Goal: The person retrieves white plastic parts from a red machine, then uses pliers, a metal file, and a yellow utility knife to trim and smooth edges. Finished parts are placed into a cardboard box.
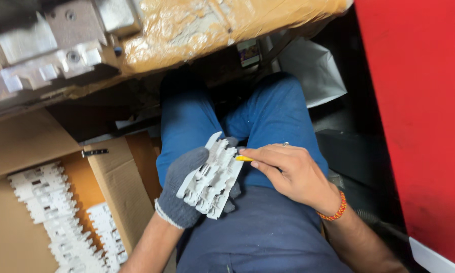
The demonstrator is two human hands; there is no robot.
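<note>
- At the far left, a grey metal machine part [45, 45] sits on the edge of a tabletop wrapped in brown taped paper [202, 25].
- Below it, at the near left, an open cardboard box [111, 177] holds rows of white moulded plastic pieces [55, 212], lying side by side.
- A small dark tool [95, 151] rests on the box's flap.
- The left hand [184, 189], in a grey knit glove, is over the person's lap; its fingers are grasping a light grey moulded plastic part [212, 177] from beneath, with the part tilted and lying across the palm.
- The part lies above the blue trousers [273, 116], between the two hands.
- The right hand [288, 169] is bare, with an orange beaded band [334, 208] at the wrist; its fingers are pinched on a small yellow tool [244, 158], whose tip touches the right edge of the plastic part.
- Beyond the knees lies a pale grey bag [313, 71].
- A red panel [419, 126] fills the right side.
</note>
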